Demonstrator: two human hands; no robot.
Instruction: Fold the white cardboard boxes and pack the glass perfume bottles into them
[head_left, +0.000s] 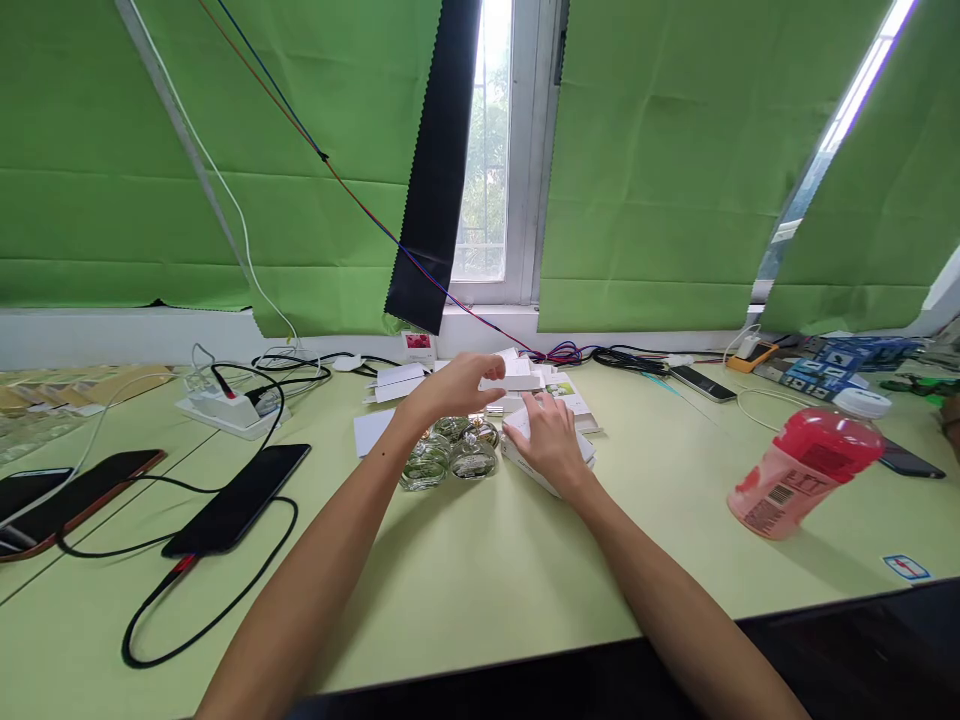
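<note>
My right hand point(551, 435) rests over a white box point(534, 468), with its fingers across the top and the thumb at the left side. The box lies tilted on the table. My left hand point(461, 385) hovers above several clear glass bottles point(474, 460) that look like perfume bottles, standing close together. Its fingers are curled and the thumb is apart from them, with nothing visible between. Just beyond both hands lies a pile of white cartons point(521, 372). My left forearm and hand hide part of the bottles.
A black phone point(238, 500) on a charging cable and a white power strip point(232, 412) are at left. A pink drink bottle point(802, 475) stands at right. Behind it lie another phone point(703, 383) and a yellow-orange meter point(752, 357). Cables run along the window wall.
</note>
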